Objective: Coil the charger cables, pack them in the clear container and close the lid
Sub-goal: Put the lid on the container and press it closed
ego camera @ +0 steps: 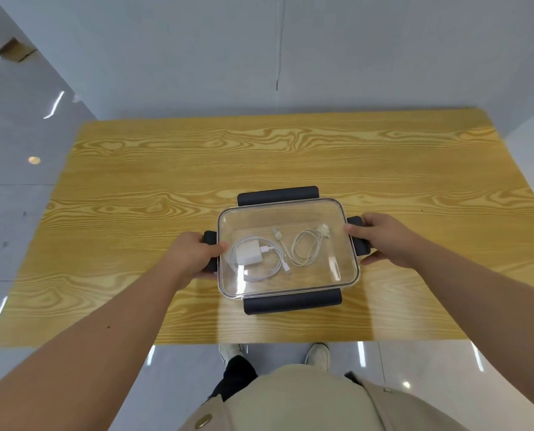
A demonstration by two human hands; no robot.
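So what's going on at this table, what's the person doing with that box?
A person is packing away charger gear. The clear container sits on the wooden table with its lid on. Inside lie a white charger plug with its coiled cable and a second coiled cable. The left hand and right hand each grip a dark side latch. The near latch and far latch still stick out flat, apparently not yet snapped down.

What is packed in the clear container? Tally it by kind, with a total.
Coiled white cables: 2, one on the left and one on the right
White charger plug: 1, lying within the left cable's coil
Total: 3, all under the clear lid
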